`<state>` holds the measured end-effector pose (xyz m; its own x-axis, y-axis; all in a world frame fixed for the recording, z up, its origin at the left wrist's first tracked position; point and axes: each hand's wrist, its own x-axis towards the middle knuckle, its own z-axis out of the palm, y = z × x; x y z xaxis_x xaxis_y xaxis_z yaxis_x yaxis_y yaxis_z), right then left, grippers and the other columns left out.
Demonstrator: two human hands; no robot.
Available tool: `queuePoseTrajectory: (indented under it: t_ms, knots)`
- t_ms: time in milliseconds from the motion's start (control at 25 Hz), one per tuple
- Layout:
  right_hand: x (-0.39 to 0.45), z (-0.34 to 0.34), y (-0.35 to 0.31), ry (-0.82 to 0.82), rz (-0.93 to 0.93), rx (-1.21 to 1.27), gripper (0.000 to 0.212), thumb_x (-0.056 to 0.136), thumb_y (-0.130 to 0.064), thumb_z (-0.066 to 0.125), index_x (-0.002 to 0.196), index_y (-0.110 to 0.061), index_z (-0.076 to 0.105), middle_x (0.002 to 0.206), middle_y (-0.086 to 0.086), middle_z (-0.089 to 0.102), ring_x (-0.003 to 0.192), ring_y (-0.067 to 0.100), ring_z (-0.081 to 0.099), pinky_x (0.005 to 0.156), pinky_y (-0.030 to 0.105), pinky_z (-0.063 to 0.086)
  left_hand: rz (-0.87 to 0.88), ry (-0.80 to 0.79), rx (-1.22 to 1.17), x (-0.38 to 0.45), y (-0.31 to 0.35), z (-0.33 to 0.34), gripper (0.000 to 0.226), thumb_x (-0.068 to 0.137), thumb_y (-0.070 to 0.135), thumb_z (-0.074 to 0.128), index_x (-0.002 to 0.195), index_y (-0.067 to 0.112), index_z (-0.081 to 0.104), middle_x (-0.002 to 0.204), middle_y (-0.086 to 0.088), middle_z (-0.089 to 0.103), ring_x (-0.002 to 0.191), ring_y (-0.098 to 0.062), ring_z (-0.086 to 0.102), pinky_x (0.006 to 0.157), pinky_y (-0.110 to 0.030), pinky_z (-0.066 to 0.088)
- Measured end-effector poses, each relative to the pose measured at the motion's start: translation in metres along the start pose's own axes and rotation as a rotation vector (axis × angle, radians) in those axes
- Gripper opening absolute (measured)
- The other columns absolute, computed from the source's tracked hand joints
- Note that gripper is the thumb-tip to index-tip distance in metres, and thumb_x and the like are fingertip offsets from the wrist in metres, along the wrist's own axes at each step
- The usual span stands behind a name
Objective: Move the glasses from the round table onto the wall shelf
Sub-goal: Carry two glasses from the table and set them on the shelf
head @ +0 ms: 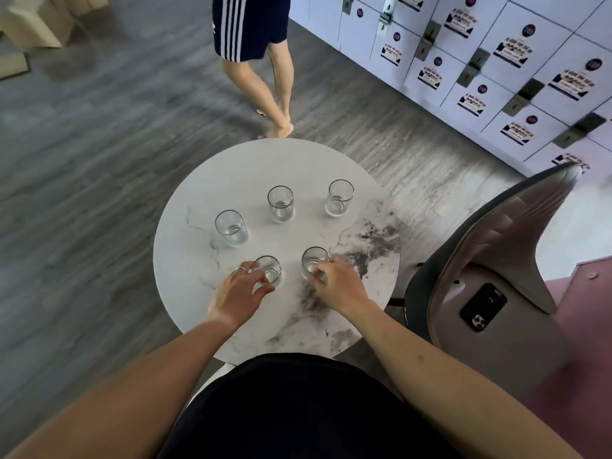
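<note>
Several clear glasses stand upright on the round white marble table (251,167). My left hand (240,291), with a ring on one finger, wraps around the near left glass (269,270). My right hand (337,281) grips the near right glass (314,261). Both held glasses still rest on the tabletop. Farther back stand a left glass (231,228), a middle glass (280,204) and a right glass (339,197), all untouched. No wall shelf is in view.
A grey chair (496,260) stands close to the table's right side with a phone (483,306) on its seat. A person's bare legs (265,81) are just beyond the table. White lockers (463,61) line the right wall. Cardboard boxes (39,21) lie far left.
</note>
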<state>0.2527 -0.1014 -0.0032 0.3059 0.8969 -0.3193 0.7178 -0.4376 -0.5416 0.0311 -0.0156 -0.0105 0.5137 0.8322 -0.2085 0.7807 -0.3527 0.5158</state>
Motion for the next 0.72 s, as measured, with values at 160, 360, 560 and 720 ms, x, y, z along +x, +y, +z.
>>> queuePoseTrajectory:
  t_ms: [160,360,560,720]
  knots:
    - [0.005,-0.021,-0.008,-0.035,-0.074,0.032,0.025,0.093,-0.033,0.065,0.103,-0.011,0.069,0.120,0.006,0.052,0.103,0.026,0.060,0.089,0.040,0.050,0.117,0.046,-0.011,0.006,0.010,-0.020,0.017,0.091,0.033,0.068,0.095,0.017,0.065,0.107,0.001,0.063,0.095,-0.027,0.065,0.073,-0.034,0.048]
    - [0.041,-0.115,-0.053,0.046,-0.268,-0.011,0.023,0.083,-0.035,0.077,0.085,-0.013,0.071,0.106,0.007,0.057,0.097,0.024,0.059,0.089,0.032,0.046,0.480,0.127,0.019,0.047,0.050,-0.115,0.028,0.083,0.015,0.080,0.104,0.000,0.069,0.096,-0.008,0.071,0.082,-0.028,0.071,0.076,-0.037,0.056]
    - [0.088,-0.241,-0.135,0.294,-0.410,-0.029,0.020,0.080,-0.037,0.080,0.080,-0.018,0.075,0.088,0.005,0.064,0.087,0.024,0.060,0.073,0.026,0.036,0.518,0.337,0.061,0.105,0.101,-0.255,0.024,0.082,0.010,0.080,0.100,-0.003,0.070,0.089,-0.016,0.071,0.077,-0.031,0.069,0.073,-0.022,0.049]
    - [0.104,-0.311,-0.203,0.425,-0.524,0.037,0.022,0.078,-0.043,0.080,0.076,-0.024,0.069,0.074,-0.009,0.057,0.073,0.015,0.055,0.059,0.023,0.037,0.373,0.441,0.054,0.119,0.125,-0.351,0.025,0.087,0.027,0.076,0.100,0.007,0.070,0.096,-0.010,0.070,0.085,-0.026,0.067,0.081,-0.038,0.054]
